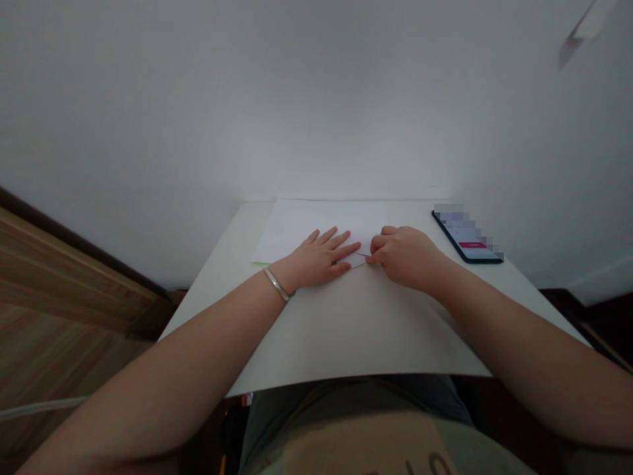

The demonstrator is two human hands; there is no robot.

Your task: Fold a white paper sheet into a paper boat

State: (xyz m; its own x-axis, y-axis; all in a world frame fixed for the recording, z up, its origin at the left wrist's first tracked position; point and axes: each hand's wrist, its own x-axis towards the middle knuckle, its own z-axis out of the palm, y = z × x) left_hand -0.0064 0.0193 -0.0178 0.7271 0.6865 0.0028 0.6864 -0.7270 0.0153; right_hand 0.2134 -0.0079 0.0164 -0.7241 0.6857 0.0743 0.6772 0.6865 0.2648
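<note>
White paper [316, 214] lies flat at the far side of the table, with a thin green edge showing at its front left corner. My left hand [319, 260], a silver bangle at its wrist, rests flat on the paper with its fingers spread. Close to its fingertips on the right, my right hand [400, 257] is closed, thumb and fingers pinching the edge of a small folded flap of paper [359, 260]. Part of this flap is hidden under the left fingers and the right hand.
The white table [356, 330] stands against a pale wall [336, 99]. A phone [467, 234] with a lit, partly blurred screen lies at the table's right side. Wooden furniture [64, 297] is at the left. My lap is below the table's front edge.
</note>
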